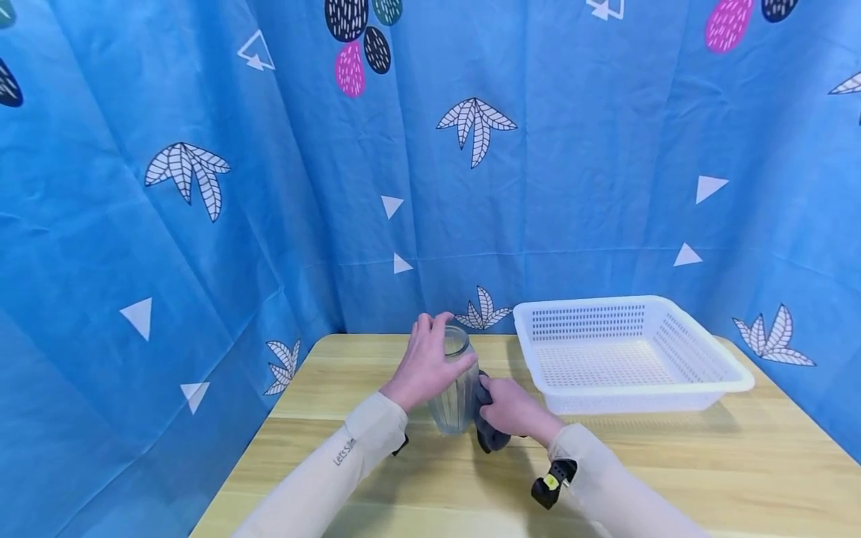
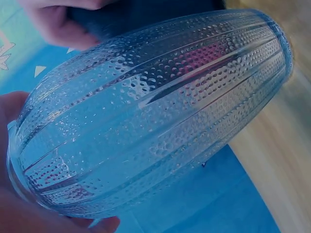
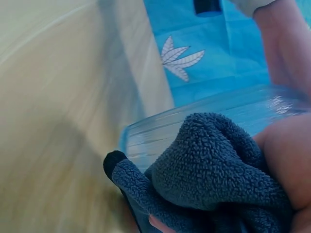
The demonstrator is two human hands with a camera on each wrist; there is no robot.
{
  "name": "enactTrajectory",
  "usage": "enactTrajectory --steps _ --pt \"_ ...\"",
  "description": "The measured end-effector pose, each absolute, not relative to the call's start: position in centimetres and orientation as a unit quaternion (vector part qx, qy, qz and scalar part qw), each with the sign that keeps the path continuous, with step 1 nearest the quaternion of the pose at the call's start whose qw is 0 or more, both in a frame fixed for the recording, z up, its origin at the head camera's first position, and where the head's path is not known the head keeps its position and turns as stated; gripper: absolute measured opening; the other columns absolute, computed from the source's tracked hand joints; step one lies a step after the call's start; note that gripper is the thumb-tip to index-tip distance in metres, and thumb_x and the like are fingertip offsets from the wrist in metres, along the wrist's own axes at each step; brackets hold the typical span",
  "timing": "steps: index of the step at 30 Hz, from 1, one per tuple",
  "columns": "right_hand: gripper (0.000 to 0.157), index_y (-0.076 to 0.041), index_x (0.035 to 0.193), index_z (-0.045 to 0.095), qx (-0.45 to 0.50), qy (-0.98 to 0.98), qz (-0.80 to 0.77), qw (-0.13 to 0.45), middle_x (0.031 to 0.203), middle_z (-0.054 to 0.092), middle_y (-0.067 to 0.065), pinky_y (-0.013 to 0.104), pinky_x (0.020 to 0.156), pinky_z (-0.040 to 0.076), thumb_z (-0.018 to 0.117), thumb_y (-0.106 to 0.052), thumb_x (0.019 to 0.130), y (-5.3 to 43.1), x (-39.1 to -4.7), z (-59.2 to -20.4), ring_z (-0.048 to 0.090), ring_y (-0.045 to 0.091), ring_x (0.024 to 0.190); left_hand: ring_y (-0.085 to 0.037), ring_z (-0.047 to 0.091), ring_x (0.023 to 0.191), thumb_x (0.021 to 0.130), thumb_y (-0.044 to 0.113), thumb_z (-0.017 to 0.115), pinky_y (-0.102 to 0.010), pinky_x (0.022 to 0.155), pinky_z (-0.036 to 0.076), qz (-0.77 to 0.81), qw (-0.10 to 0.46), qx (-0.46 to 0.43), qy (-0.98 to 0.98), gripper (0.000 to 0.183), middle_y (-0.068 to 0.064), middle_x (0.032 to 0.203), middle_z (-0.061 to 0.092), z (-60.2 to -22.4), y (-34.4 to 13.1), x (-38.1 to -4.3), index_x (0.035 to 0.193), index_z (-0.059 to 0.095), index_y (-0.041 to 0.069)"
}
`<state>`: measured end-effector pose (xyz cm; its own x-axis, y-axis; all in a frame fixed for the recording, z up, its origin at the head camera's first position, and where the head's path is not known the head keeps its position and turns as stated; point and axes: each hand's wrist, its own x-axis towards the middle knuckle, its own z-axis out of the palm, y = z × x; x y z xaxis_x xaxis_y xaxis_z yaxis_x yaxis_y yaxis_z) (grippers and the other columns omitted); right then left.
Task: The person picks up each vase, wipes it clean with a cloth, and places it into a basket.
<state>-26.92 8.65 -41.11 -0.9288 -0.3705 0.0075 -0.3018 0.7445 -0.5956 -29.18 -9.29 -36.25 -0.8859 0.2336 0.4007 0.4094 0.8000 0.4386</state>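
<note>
A clear ribbed glass vase (image 1: 452,400) with a dimpled surface stands close to upright at the middle of the table. My left hand (image 1: 428,364) grips it around the top, near the rim; in the left wrist view the glass vase (image 2: 155,116) fills most of the picture. On the vase's right side, my right hand (image 1: 514,407) holds a bunched dark grey towel (image 1: 494,433) against or very near the glass. Fluffy pile and a black edge show on the towel (image 3: 209,165) in the right wrist view, where it hides part of the vase (image 3: 160,126).
A white plastic basket (image 1: 635,400) with perforated walls stands on the right of the wooden table (image 1: 323,403), close to the right hand. Behind and to the left hangs a blue patterned curtain (image 1: 572,187), meeting the table's back edge.
</note>
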Motion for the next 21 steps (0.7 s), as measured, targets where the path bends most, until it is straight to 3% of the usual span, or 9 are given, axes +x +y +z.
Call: enactTrajectory --steps 7,12,16,21 --pt "0.064 0.003 0.149 0.044 -0.192 0.932 -0.307 -0.012 0.105 0.071 0.021 0.032 0.062 0.051 0.065 -0.007 0.09 9.2 -26.3 -38.0 0.062 0.016 0.067 -0.023 0.047 0.115 0.085 0.058 0.073 -0.044 0.095 0.038 -0.238 0.186 -0.177 -0.937 0.077 -0.002 0.122 0.052 -36.1 -9.4 -28.9 0.146 0.046 0.02" --pt "0.066 0.001 0.151 0.042 -0.209 0.927 -0.302 -0.082 0.128 0.065 0.025 0.038 0.075 0.054 0.065 -0.006 0.09 9.6 -25.9 -35.4 0.066 0.022 0.089 -0.025 0.047 0.128 0.087 0.051 0.074 -0.048 0.101 0.038 -0.25 0.172 -0.201 -0.931 0.074 -0.003 0.133 0.054 -35.5 -9.3 -28.8 0.148 0.046 0.02" --pt "0.066 0.002 0.151 0.041 -0.229 0.924 -0.282 -0.115 0.139 0.058 0.024 0.045 0.087 0.054 0.064 -0.006 0.089 9.5 -25.9 -34.8 0.065 0.03 0.108 -0.024 0.046 0.128 0.089 0.043 0.073 -0.049 0.101 0.037 -0.264 0.158 -0.216 -0.927 0.068 -0.003 0.132 0.054 -35.4 -9.2 -28.8 0.148 0.046 0.02" --pt "0.068 0.005 0.152 0.036 -0.223 0.933 -0.271 -0.074 0.134 0.059 0.028 0.042 0.083 0.057 0.064 -0.007 0.091 9.1 -26.5 -36.4 0.067 0.032 0.106 -0.022 0.045 0.124 0.087 0.04 0.072 -0.043 0.096 0.038 -0.268 0.158 -0.217 -0.925 0.067 0.001 0.125 0.052 -35.7 -9.2 -28.9 0.147 0.047 0.022"
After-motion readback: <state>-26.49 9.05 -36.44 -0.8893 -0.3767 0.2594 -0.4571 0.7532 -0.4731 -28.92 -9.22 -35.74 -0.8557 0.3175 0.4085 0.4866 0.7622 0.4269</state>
